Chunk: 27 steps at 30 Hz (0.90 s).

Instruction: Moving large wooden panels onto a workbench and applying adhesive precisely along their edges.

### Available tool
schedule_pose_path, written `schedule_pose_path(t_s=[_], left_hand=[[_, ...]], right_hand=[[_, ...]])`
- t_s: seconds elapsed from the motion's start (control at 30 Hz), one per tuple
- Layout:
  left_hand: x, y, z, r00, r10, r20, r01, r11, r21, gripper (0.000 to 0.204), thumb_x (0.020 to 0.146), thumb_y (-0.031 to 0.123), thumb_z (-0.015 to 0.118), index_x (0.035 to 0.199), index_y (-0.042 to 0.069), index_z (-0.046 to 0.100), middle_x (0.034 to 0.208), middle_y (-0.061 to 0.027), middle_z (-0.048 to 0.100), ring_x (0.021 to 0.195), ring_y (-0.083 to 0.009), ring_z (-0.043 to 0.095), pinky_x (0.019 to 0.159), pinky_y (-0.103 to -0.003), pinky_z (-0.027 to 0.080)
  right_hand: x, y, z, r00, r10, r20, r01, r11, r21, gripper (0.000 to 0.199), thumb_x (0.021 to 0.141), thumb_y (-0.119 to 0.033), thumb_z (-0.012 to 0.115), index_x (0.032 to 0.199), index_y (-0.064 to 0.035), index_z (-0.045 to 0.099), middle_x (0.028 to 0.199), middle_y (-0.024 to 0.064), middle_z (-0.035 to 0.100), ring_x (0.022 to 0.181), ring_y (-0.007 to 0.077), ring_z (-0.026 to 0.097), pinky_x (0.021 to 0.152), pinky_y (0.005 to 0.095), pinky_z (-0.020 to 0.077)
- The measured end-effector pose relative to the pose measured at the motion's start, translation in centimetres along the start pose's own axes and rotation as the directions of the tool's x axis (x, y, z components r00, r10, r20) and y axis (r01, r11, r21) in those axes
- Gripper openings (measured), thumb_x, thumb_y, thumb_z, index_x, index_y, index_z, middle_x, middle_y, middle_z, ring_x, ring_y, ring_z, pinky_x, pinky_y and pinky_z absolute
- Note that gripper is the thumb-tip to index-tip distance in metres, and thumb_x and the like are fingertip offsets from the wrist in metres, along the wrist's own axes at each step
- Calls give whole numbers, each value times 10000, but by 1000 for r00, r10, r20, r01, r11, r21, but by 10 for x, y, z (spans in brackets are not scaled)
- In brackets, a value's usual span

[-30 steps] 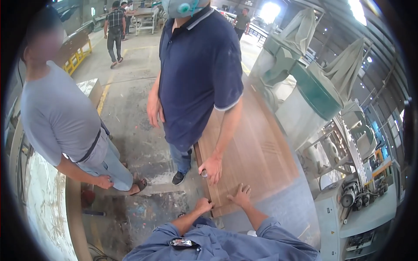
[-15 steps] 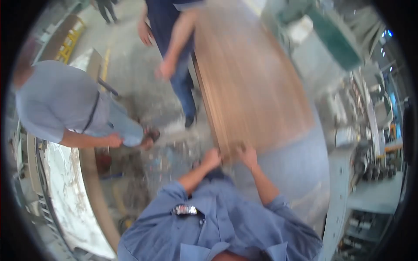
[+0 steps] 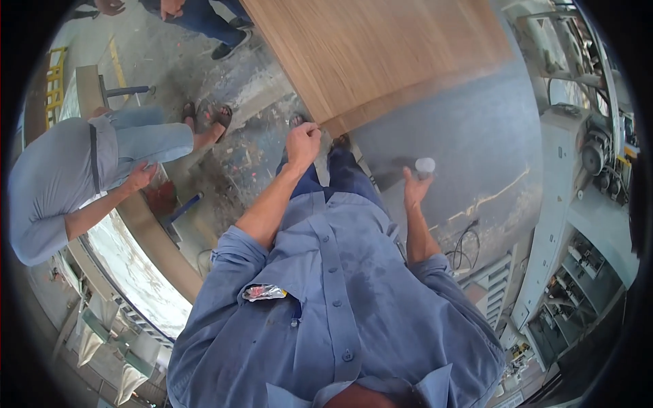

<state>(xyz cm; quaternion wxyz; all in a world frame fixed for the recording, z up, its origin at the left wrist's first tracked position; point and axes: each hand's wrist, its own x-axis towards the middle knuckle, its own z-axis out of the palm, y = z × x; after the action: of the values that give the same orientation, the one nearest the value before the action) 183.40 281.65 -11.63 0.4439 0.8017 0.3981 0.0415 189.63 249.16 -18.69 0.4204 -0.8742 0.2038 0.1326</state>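
My left hand [image 3: 303,144] is closed, its fingertips pinched together beside the near left corner of a wood-grain panel [image 3: 381,54]. Whether they grip the corner or some small thing is too fine to see. My right hand [image 3: 415,187] is curled about a small white round object [image 3: 425,165], above the grey metal tabletop [image 3: 476,129]. That object's kind does not show clearly. The panel lies on this tabletop, its near edge just beyond both hands.
At left, a person in a grey shirt [image 3: 58,177] stands beside a long, white-topped bench [image 3: 139,262]. Another person's legs [image 3: 204,27] show at the far left. A dark cable [image 3: 466,245] lies at the right, near grey machinery [image 3: 551,224].
Both hands were together at the panel's near edge. My right hand has moved away to the right and now has the white round object. The view has tilted down toward me.
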Motion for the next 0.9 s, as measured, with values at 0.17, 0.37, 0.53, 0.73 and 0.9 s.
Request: schedule_pose_path(t_s=[0.17, 0.37, 0.53, 0.73, 0.9], left_hand=[[-2, 0, -1, 999, -2, 50, 8, 991, -130, 186, 767, 148, 600, 879, 21, 677, 791, -143, 674, 724, -256, 653, 674, -336, 496], [16, -4, -4, 984, -173, -46, 167, 980, -107, 187, 763, 133, 626, 869, -12, 679, 721, -69, 662, 657, -125, 602, 633, -270, 477], [29, -13, -8, 968, -216, 128, 232, 964, -133, 194, 742, 173, 642, 835, 11, 696, 735, -99, 683, 674, -158, 638, 652, -287, 489], [33, -21, -8, 960, -223, 169, 257, 942, -215, 159, 734, 125, 654, 817, -6, 691, 645, -1, 597, 537, -45, 466, 482, -217, 370], [35, -23, -9, 964, -225, 142, 250, 949, -193, 185, 739, 146, 667, 841, -5, 697, 656, -7, 617, 552, -56, 486, 501, -225, 387]], right_hand=[[29, -14, 6, 978, -41, -203, 37, 999, -25, 873, 654, -305, 801, 1295, 53, 327, 1196, 209, 492, 1103, 297, 499, 940, 384, 397], [54, -17, 3, 990, 47, -134, -27, 989, 147, 701, 693, -267, 772, 1219, 30, 417, 1085, 155, 570, 960, 269, 578, 838, 352, 456], [25, -66, 24, 852, -480, 211, 515, 840, -169, 490, 721, -194, 730, 1107, -19, 484, 907, 168, 614, 854, 264, 616, 777, 348, 477], [-41, -149, 76, 659, -338, 672, 527, 845, -92, 501, 698, -194, 718, 1119, -53, 486, 917, 225, 609, 889, 381, 598, 761, 417, 478], [-54, -181, 102, 545, -346, 764, 658, 741, -134, 537, 659, -246, 722, 1104, -51, 495, 914, 233, 615, 869, 403, 593, 763, 443, 472]])
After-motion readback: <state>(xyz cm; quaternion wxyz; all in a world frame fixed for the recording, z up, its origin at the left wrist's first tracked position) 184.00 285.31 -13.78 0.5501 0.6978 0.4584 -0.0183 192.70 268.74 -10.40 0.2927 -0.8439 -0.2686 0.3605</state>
